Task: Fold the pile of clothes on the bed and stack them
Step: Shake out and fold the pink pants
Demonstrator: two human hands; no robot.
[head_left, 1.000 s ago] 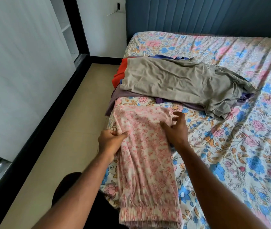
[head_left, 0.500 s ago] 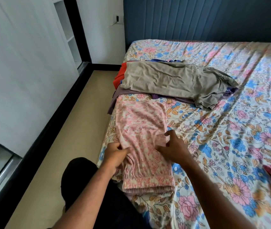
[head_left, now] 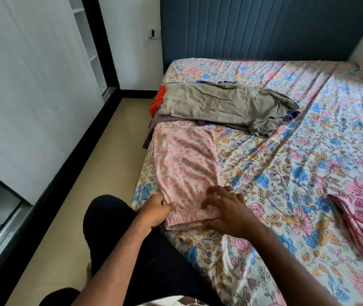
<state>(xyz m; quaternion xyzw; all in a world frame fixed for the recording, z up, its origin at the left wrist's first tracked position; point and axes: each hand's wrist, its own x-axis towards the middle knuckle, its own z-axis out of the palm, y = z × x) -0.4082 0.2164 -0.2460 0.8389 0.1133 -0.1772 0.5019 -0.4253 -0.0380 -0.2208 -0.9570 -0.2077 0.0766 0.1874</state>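
Right at the near edge of the bed (head_left: 264, 151), the left hand (head_left: 154, 212) grips the gathered end of the pink floral trousers (head_left: 186, 171), fingers curled round the cloth. Beside it the right hand (head_left: 227, 209) lies on the same end, fingers spread. Off to the right sits a folded pink patterned garment (head_left: 361, 219). Farther up, the unfolded pile (head_left: 220, 107) lies under an olive garment, orange and purple cloth showing beneath.
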